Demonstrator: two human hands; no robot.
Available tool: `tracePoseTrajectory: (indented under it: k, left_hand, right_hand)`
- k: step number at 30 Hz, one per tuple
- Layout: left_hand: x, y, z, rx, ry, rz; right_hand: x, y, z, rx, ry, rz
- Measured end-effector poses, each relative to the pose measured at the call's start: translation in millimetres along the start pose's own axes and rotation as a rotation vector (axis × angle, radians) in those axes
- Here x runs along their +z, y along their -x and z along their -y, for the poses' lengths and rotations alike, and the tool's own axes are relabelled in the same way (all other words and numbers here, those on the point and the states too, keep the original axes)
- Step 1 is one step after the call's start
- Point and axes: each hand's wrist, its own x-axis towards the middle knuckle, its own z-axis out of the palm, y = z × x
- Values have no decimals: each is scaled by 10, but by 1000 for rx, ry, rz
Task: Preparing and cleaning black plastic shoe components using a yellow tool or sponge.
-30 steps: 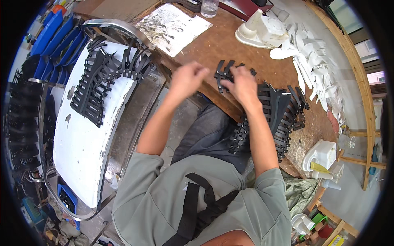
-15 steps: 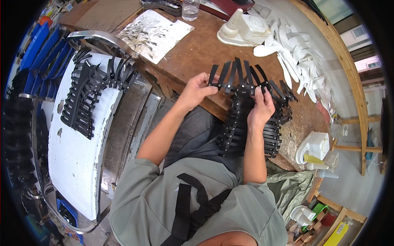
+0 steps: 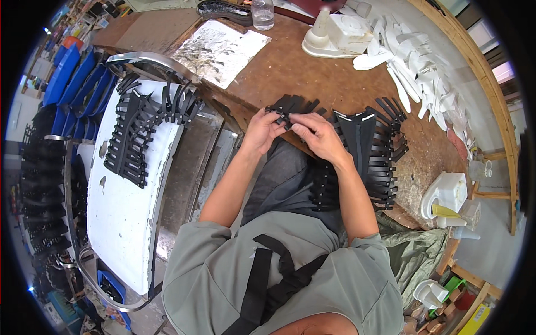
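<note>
Pinching a black strap piece (image 3: 290, 104) with left hand (image 3: 261, 132) and right hand (image 3: 320, 138), grip closed at both fingertips, above the near edge of the tabletop (image 3: 296, 78). Just beside a larger strapped piece (image 3: 356, 135), well apart from a studded one (image 3: 127, 131) already laid on a white panel (image 3: 125, 234). Seemingly partway; held piece not yet laid down. Cannot tell what fastening remains.

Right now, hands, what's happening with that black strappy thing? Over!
Left hand, right hand: both gripping black strap piece, partly blurred. Another strapped piece close beside right hand, partly hidden by right forearm.
</note>
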Motion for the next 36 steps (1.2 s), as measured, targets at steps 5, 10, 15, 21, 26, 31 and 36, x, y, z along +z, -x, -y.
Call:
tracePoseTrajectory:
  k: [5,10,15,21,26,31,36]
  left_hand:
    - [-152,-61,74,30,-91,-37]
    - [-79,15,193,205,-190,-142]
    - [-46,276,483,758,-644,-164]
    - [227,301,253,608,-914,-101]
    - [292,98,-98,178,-445,-9]
    - [286,21,-137,-11,-271,193]
    - [277,-192,-31,245,-800,-22]
  right_hand:
    - [57,6,-1,313,-55,-4]
    - [300,-110,-216,458,164,-348]
    - [335,-204,-271,464,378,-454]
    - [56,-155,-618,644,-585,-232]
    - [51,79,-2,231,-338,-259]
    - [278,43,33,317,-6,-368]
    - [240,95,-215,535,-926,-455]
